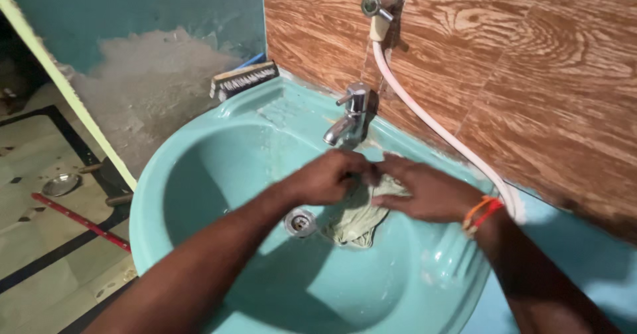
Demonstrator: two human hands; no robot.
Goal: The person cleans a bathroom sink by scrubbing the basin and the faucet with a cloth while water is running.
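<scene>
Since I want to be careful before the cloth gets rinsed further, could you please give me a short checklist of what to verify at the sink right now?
1. Both hands on the cloth: ok; left hand and right hand grip it.
2. Cloth over the basin: ok.
3. Cloth under the tap spout: ok.
4. Water running: cannot tell.
5. Drain uncovered: ok; cloth hangs beside it.
6. Brush clear of the hands: ok, on the back rim.

— The basin [199, 175] at the centre looks like glossy, smooth turquoise ceramic; the tap [350, 118] above it is shiny metal.
— And the cloth [361, 218] is limp and wet, with wood-grain wall tiles [531, 75] at upper right.
</scene>
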